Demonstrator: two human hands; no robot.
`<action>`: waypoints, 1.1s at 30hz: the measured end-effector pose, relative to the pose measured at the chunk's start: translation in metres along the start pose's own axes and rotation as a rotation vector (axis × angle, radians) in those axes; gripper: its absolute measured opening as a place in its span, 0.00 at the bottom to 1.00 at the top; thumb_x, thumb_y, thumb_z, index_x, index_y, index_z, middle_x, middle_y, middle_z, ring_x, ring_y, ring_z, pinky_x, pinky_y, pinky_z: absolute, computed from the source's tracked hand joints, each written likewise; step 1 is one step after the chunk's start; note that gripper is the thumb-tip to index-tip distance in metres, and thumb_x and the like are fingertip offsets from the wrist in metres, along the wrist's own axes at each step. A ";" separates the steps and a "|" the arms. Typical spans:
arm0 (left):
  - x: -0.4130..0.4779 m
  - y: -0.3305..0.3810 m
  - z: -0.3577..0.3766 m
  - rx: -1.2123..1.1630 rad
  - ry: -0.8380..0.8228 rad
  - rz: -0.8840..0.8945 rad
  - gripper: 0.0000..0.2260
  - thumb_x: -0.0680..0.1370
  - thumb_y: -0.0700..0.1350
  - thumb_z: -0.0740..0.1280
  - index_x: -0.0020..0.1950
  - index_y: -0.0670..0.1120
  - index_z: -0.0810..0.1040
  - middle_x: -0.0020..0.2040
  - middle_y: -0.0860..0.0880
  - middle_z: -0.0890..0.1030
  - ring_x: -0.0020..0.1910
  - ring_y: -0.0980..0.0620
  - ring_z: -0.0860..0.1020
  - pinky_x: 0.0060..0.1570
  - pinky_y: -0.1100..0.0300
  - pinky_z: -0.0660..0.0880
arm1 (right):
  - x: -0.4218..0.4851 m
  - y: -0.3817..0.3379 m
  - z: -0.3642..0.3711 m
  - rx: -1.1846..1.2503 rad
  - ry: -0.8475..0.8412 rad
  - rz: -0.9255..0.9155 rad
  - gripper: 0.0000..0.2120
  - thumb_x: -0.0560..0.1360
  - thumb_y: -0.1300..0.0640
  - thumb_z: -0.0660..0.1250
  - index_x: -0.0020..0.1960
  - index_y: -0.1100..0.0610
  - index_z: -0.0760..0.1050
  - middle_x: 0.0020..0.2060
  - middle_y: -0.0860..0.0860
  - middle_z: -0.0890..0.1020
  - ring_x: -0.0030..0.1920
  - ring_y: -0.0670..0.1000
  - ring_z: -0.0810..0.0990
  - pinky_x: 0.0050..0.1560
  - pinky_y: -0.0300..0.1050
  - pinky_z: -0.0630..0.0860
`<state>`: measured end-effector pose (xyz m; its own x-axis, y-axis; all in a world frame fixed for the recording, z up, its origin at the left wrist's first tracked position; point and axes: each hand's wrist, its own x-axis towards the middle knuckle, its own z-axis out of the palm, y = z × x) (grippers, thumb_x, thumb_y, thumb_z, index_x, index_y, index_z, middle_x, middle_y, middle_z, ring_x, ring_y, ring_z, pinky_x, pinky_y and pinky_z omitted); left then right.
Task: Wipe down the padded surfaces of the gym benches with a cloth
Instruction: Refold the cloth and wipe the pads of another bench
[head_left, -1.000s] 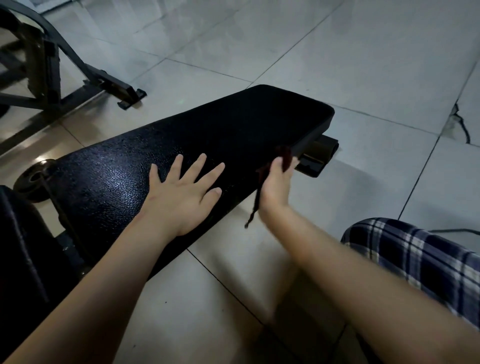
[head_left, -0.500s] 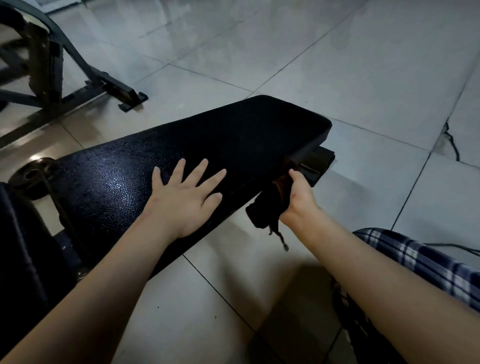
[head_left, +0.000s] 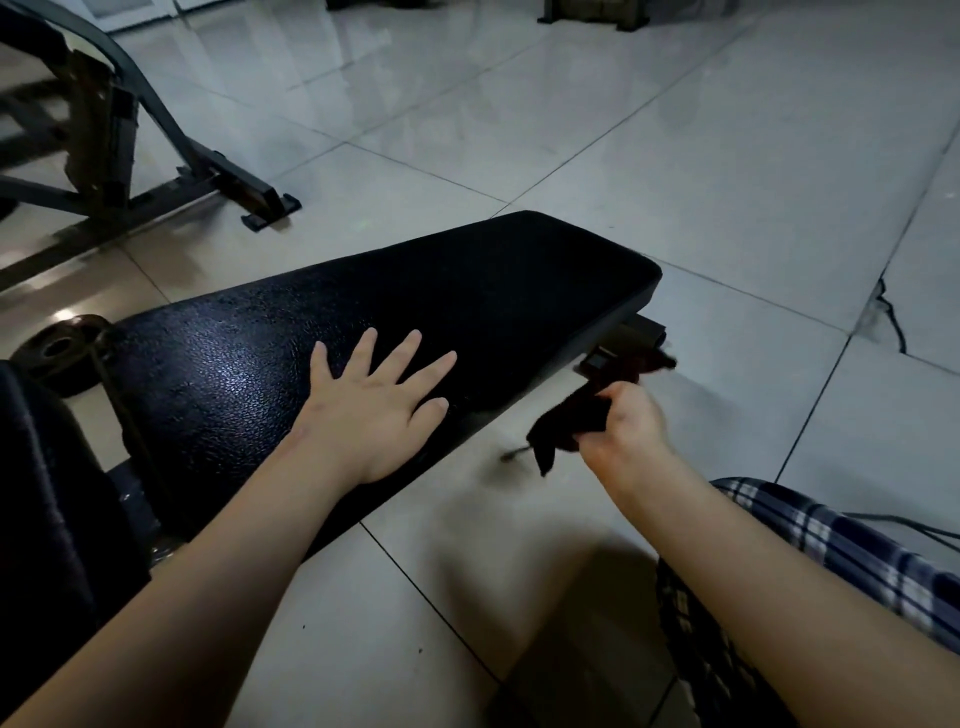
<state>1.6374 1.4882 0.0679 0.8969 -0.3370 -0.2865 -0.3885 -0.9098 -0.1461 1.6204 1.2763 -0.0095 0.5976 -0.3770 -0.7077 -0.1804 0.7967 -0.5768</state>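
Observation:
A black padded bench (head_left: 493, 280) stretches from lower left to the centre of the head view. My left hand (head_left: 374, 410) lies flat on its near part with the fingers spread. My right hand (head_left: 623, 426) is off the pad, just beyond its near edge and above the floor. It grips a dark cloth (head_left: 566, 421) bunched in the fist. One end of the cloth hangs down with a thin loose string, the other reaches up toward the bench's metal frame end (head_left: 634, 338).
A dark metal machine frame (head_left: 171, 150) stands on the pale tiled floor at the upper left. A weight plate (head_left: 57, 348) lies by the bench at the left. A second black pad (head_left: 47, 499) fills the lower left. My checked trouser leg (head_left: 841, 545) is at the right.
My right hand has come off the bench's side edge and dropped back toward me, bunching the cloth in its fist. The left hand stays flat on the pad. The view has tilted up.

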 end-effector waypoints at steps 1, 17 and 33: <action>0.000 0.000 0.000 0.002 0.001 -0.001 0.23 0.82 0.62 0.41 0.76 0.67 0.40 0.79 0.57 0.39 0.78 0.45 0.38 0.72 0.36 0.37 | -0.005 0.004 0.009 -0.059 -0.047 -0.089 0.28 0.76 0.70 0.53 0.72 0.51 0.67 0.62 0.58 0.75 0.58 0.59 0.75 0.64 0.60 0.71; -0.001 0.001 0.000 0.004 0.003 0.005 0.23 0.82 0.60 0.42 0.76 0.66 0.39 0.79 0.56 0.38 0.78 0.46 0.38 0.73 0.36 0.38 | -0.085 0.091 0.025 -0.505 -0.469 -0.422 0.34 0.80 0.67 0.53 0.78 0.44 0.44 0.77 0.45 0.45 0.76 0.44 0.46 0.75 0.39 0.49; -0.001 -0.004 0.007 -0.018 0.010 0.007 0.33 0.70 0.67 0.29 0.76 0.67 0.38 0.79 0.57 0.38 0.78 0.47 0.38 0.72 0.36 0.38 | -0.026 0.049 0.058 -0.254 0.043 -0.145 0.17 0.73 0.49 0.71 0.49 0.49 0.63 0.61 0.57 0.71 0.46 0.54 0.78 0.47 0.49 0.78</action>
<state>1.6363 1.4936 0.0624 0.8962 -0.3459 -0.2779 -0.3912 -0.9116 -0.1267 1.6413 1.3527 0.0039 0.5989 -0.5023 -0.6237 -0.2888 0.5909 -0.7533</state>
